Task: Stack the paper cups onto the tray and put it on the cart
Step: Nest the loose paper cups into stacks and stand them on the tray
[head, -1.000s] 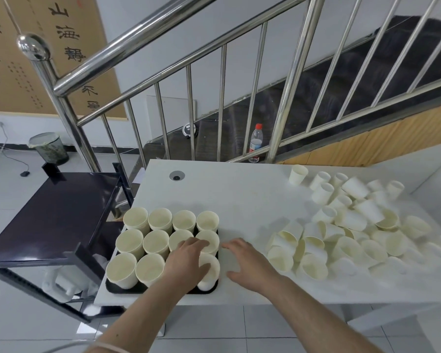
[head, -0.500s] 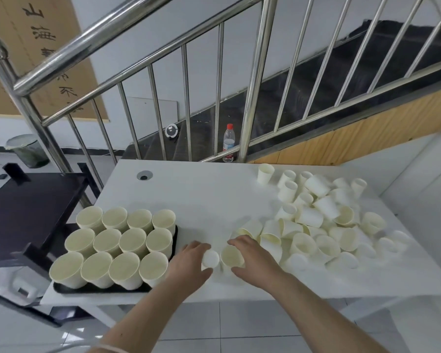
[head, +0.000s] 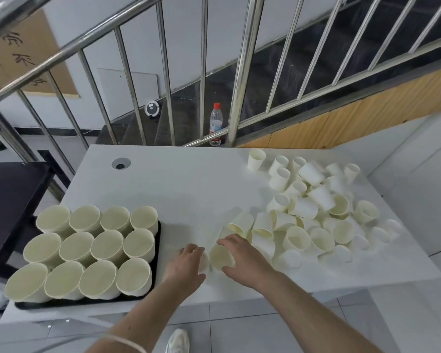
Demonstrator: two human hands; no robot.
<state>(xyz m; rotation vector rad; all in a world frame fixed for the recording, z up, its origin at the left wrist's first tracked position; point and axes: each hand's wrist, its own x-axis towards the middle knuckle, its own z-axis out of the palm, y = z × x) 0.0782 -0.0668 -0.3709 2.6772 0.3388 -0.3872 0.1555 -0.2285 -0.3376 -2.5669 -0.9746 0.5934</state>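
the right hand (head: 242, 258) grips a light, easily crushed paper cup (head: 222, 257) by its wall on the table (head: 189, 189) beside the tray (head: 156, 253); the left hand (head: 186, 263) touches another, grasp unclear.

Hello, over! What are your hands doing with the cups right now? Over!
Right hand grips one paper cup; left hand holds a second cup. Tray carries twelve upright cups, still on table. Loose cup pile waiting, nothing blocking.
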